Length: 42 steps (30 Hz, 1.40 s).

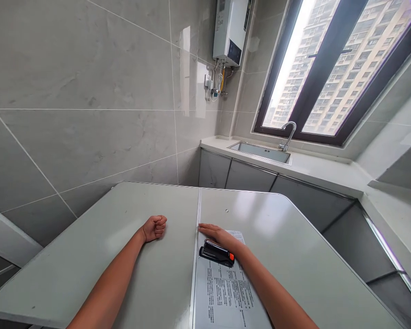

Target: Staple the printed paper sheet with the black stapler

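My left hand [155, 228] rests on the left half of the pale table, curled in a fist; no object shows in it. Flat across the top end of a printed sheet [226, 292] lies my right hand [216, 234], its fingers stretched to the left and holding nothing. Just below that hand, a black stapler [216, 253] with a red-orange end lies on the paper, close to my wrist. My right forearm covers part of the sheet's right edge.
The table [164, 283] has a seam down its middle and a tiny object [226, 210] beyond my right hand. Behind stand a counter with a sink [260, 151] and faucet [288, 136], a window and a wall-mounted water heater [231, 32]. A tiled wall is at left.
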Each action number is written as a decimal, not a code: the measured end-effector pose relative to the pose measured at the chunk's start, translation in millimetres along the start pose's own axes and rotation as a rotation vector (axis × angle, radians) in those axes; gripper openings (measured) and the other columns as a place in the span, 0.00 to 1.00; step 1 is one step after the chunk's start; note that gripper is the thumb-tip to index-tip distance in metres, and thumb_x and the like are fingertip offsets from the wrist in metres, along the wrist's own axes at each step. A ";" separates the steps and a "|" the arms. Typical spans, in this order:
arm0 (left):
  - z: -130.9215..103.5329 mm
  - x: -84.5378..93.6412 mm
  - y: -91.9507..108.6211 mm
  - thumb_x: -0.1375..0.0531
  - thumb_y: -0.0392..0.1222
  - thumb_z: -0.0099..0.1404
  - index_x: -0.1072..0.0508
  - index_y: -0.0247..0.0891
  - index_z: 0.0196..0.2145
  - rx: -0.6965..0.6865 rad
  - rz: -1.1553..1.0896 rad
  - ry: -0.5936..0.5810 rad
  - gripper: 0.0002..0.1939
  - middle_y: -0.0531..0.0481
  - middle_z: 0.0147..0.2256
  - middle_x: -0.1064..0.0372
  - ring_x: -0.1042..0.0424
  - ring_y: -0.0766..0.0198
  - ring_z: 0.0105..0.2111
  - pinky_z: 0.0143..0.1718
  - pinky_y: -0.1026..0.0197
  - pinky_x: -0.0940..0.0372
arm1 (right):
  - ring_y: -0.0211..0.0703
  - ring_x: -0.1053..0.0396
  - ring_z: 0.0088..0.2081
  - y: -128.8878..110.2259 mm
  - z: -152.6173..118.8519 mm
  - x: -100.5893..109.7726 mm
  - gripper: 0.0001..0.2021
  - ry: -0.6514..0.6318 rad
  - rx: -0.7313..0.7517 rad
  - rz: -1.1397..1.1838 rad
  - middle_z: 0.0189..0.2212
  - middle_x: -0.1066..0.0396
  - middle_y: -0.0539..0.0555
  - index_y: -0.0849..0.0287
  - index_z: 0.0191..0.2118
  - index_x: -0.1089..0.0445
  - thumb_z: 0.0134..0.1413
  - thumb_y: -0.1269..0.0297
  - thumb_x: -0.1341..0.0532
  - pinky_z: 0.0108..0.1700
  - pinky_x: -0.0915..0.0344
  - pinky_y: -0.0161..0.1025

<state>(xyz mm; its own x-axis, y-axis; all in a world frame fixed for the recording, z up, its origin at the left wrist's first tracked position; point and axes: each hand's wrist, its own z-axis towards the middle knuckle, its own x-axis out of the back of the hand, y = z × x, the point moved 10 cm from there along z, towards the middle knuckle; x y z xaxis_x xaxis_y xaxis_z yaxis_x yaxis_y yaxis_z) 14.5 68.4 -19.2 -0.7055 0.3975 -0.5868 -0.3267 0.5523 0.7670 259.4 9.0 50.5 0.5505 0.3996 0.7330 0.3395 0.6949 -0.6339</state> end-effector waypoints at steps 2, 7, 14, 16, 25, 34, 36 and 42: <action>0.1 -2.1 0.2 0.43 0.31 0.54 0.54 0.41 0.19 -0.003 0.014 -0.009 0.20 0.62 0.17 0.67 0.71 0.74 0.15 0.13 0.71 0.60 | 0.51 0.37 0.65 2.4 2.7 -1.2 0.20 0.027 0.014 -0.008 0.65 0.34 0.54 0.46 0.66 0.32 0.73 0.59 0.45 0.67 0.41 0.51; -2.8 -7.2 4.9 0.43 0.32 0.54 0.53 0.42 0.18 -0.027 0.080 0.007 0.18 0.62 0.17 0.67 0.71 0.74 0.16 0.13 0.70 0.62 | 0.50 0.29 0.50 17.8 6.9 -0.1 0.18 0.131 -0.011 0.079 0.51 0.27 0.58 0.49 0.58 0.25 0.64 0.62 0.37 0.54 0.31 0.47; -4.0 -33.3 1.4 0.45 0.32 0.58 0.40 0.39 0.22 -0.159 0.248 0.139 0.10 0.59 0.18 0.55 0.61 0.71 0.17 0.18 0.67 0.61 | 0.49 0.30 0.46 38.6 -11.4 21.6 0.15 0.268 -0.135 0.331 0.48 0.27 0.57 0.51 0.52 0.22 0.59 0.64 0.34 0.49 0.32 0.45; -2.6 -54.0 -19.9 0.44 0.31 0.59 0.32 0.37 0.26 -0.153 0.328 0.162 0.06 0.56 0.19 0.45 0.55 0.70 0.16 0.18 0.64 0.61 | 0.49 0.30 0.47 43.5 -17.0 27.4 0.15 0.299 -0.142 0.386 0.48 0.28 0.57 0.52 0.51 0.22 0.59 0.61 0.33 0.51 0.33 0.46; 7.9 -120.0 -68.2 0.36 0.47 0.65 0.22 0.37 0.41 -0.341 1.007 0.455 0.12 0.43 0.38 0.28 0.31 0.56 0.35 0.39 0.59 0.41 | 0.48 0.31 0.46 50.5 -15.7 34.3 0.16 0.372 -0.075 0.528 0.44 0.30 0.57 0.55 0.49 0.20 0.60 0.53 0.31 0.50 0.34 0.45; 28.5 -128.9 -67.9 0.43 0.35 0.67 0.32 0.40 0.31 -0.325 1.262 0.584 0.05 0.38 0.37 0.31 0.30 0.50 0.38 0.41 0.54 0.42 | 0.47 0.29 0.44 44.5 5.2 24.6 0.10 0.390 -0.084 0.509 0.41 0.29 0.56 0.55 0.43 0.19 0.56 0.58 0.30 0.48 0.33 0.45; 22.2 -134.9 -64.4 0.45 0.32 0.68 0.32 0.39 0.33 -0.269 1.336 0.624 0.07 0.35 0.39 0.29 0.29 0.48 0.40 0.41 0.53 0.42 | 0.46 0.29 0.43 41.1 10.2 22.4 0.09 0.379 -0.101 0.469 0.42 0.29 0.56 0.55 0.42 0.19 0.56 0.63 0.32 0.47 0.33 0.44; -3.6 -143.0 -50.3 0.50 0.33 0.73 0.32 0.38 0.41 -0.084 1.462 0.725 0.07 0.36 0.39 0.26 0.26 0.51 0.38 0.37 0.56 0.42 | 0.44 0.28 0.43 34.0 39.4 8.8 0.13 0.350 -0.196 0.322 0.41 0.26 0.53 0.55 0.40 0.20 0.50 0.74 0.39 0.49 0.33 0.43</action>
<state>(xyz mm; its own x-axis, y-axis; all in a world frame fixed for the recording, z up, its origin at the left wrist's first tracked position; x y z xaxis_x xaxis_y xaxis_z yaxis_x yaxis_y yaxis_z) 129.6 -18.9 27.0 -0.5507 0.0955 0.8292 0.8323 -0.0126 0.5542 245.7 59.8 45.1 0.8617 0.3279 0.3872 0.2283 0.4310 -0.8730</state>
